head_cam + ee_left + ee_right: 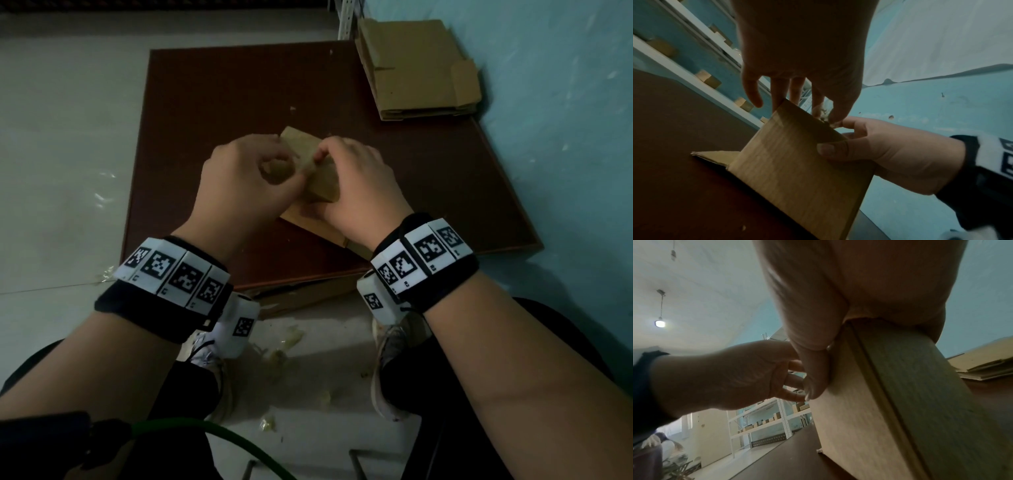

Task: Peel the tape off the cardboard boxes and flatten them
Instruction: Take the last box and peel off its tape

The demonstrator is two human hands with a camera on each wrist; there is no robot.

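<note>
A small brown cardboard box (pixel 323 186) stands tilted on the dark brown table (pixel 239 85), one flap (pixel 715 155) lying flat on the tabletop. My right hand (pixel 342 164) grips the box from the right; its thumb (pixel 826 149) presses on the near face and its fingers curl over the top edge. My left hand (pixel 296 174) reaches over from the left. Its thumb and forefinger pinch a crumpled shred of tape (pixel 824 116) at the box's top edge, touching the right hand's fingertips. In the right wrist view the box (pixel 900 402) fills the right half, below my right hand (pixel 818 369).
A stack of flattened cardboard (pixel 421 68) lies on the table's far right corner against the teal wall (pixel 565 137). Tape scraps (pixel 291 339) litter the floor by my shoes. A green hose (pixel 222 442) crosses below. Shelving (pixel 764 418) and another person (pixel 657 444) are far left.
</note>
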